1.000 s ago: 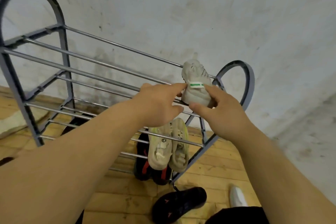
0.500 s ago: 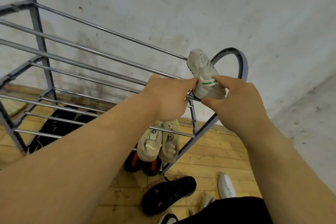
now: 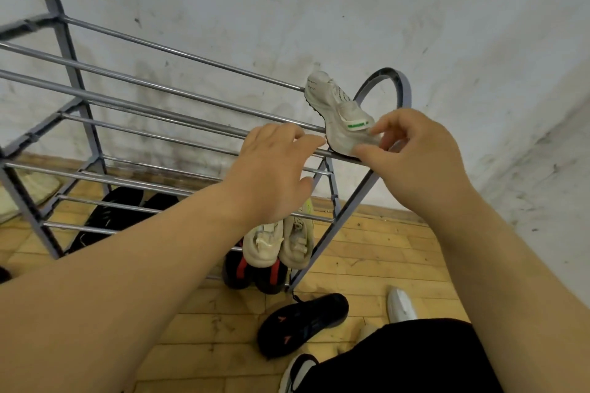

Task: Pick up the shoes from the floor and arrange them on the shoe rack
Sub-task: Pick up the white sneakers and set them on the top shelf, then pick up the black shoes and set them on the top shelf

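A small white shoe (image 3: 335, 105) with a green strap lies on the top bars of the grey metal shoe rack (image 3: 159, 73), at its right end, toe toward the wall. My right hand (image 3: 418, 159) pinches the shoe's heel between thumb and forefinger. Just left of the heel, my left hand (image 3: 274, 169) reaches in with straight fingers, its fingertips touching the front bar and the shoe's side. A pair of beige shoes (image 3: 277, 242) sits on the middle tier, and a black and red pair (image 3: 255, 277) sits below it.
Black shoes (image 3: 121, 210) lie under the rack's left part. On the wooden floor in front are a black sandal (image 3: 300, 322), a white shoe (image 3: 400, 303) and a black-and-white shoe (image 3: 297, 370). A stained wall stands close behind the rack.
My left hand's fingers have straightened out along the front bar. The white shoe stays on the top tier, with my right hand still at its heel. My view has swung a little.
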